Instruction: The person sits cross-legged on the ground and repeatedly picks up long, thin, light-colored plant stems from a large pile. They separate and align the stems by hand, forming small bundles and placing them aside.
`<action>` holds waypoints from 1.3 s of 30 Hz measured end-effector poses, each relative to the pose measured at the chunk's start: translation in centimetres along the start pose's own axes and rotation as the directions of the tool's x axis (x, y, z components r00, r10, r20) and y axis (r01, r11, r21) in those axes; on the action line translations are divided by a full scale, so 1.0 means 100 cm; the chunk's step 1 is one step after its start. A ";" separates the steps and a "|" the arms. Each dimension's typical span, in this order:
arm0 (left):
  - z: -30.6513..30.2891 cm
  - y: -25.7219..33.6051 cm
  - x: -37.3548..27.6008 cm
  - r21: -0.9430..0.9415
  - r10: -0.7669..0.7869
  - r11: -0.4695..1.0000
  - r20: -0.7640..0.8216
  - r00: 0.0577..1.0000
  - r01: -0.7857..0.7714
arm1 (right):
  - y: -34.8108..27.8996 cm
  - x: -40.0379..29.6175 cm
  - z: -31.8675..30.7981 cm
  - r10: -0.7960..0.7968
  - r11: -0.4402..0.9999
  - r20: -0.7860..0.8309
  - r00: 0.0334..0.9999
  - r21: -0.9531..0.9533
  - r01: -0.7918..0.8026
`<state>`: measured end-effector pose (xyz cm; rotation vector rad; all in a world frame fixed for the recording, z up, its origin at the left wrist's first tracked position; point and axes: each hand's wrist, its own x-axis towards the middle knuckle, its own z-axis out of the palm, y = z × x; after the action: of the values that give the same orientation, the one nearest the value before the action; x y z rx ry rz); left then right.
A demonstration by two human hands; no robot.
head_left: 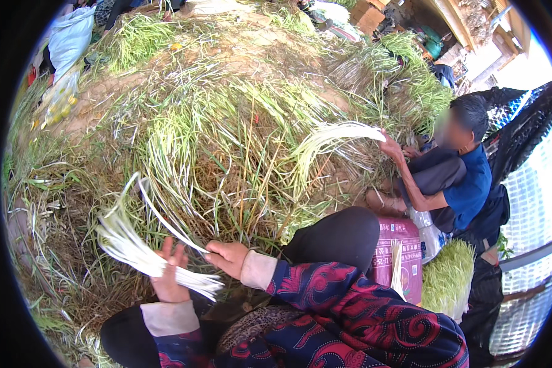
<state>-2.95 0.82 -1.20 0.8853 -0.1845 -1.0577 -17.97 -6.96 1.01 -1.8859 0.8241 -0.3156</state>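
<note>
My left hand (171,276) holds a bundle of long white plant stalks (133,250), their white ends pointing right and their paler, bending ends to the upper left. Just right of it, my right hand (230,258) pinches the end of a thin white stalk (165,224) between thumb and fingers; this stalk arches up and left above the bundle. Beyond my hands lies a large heap of green and white stalks (175,142) with brown, dry roots or leaves among them.
At the right a co-worker (469,179) sits holding a bunch of white stalks (340,133). Beside my knee stands a printed pink box (398,257) with stalks on it, next to a packed green bundle (448,276). More green piles (140,39) and a white sack (71,41) lie further off.
</note>
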 end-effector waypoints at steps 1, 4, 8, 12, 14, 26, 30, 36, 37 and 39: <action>0.004 -0.010 -0.004 -0.020 -0.041 0.999 0.067 0.997 0.042 | 0.004 0.006 0.006 -0.107 0.992 0.002 0.994 -0.073 0.107; 0.010 -0.017 -0.002 -0.027 -0.029 0.999 0.037 0.999 0.030 | 0.008 0.006 0.019 -0.160 0.983 0.091 0.983 -0.073 0.167; 0.011 -0.008 -0.009 -0.079 -0.092 0.993 0.000 0.996 0.092 | -0.001 0.001 0.017 0.002 0.995 0.311 0.951 -0.098 0.030; 0.005 -0.011 0.002 -0.121 -0.080 0.989 -0.003 0.997 0.080 | 0.007 -0.004 0.016 -0.058 0.997 0.266 0.962 -0.037 0.070; -0.023 -0.007 0.020 -0.199 -0.026 0.980 -0.022 0.999 0.021 | 0.009 -0.012 0.016 -0.097 0.994 0.173 0.980 0.059 0.088; -0.065 0.015 0.047 -0.348 0.031 0.934 -0.154 0.988 -0.083 | -0.040 -0.023 -0.037 -0.198 0.793 0.302 0.932 0.609 -0.029; -0.071 0.028 0.046 -0.322 0.082 0.934 -0.231 0.969 -0.156 | -0.035 -0.015 -0.068 -0.229 0.906 0.226 0.947 0.405 0.122; -0.017 -0.006 0.030 -0.270 0.039 0.957 -0.258 0.965 -0.111 | -0.011 -0.004 -0.029 -0.300 0.877 -0.108 0.948 -0.421 0.230; -0.011 -0.007 0.028 -0.260 0.033 0.961 -0.218 0.975 -0.091 | -0.010 0.001 -0.022 -0.438 0.869 -0.124 0.891 -0.312 0.384; -0.004 -0.010 0.023 -0.279 0.033 0.956 -0.210 0.977 -0.092 | -0.014 0.002 -0.011 -0.450 0.889 -0.181 0.874 -0.182 0.420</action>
<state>-2.24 -1.02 -2.82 0.7126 0.1110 -0.8998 -17.90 -7.55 2.70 -2.1888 0.5610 -0.7774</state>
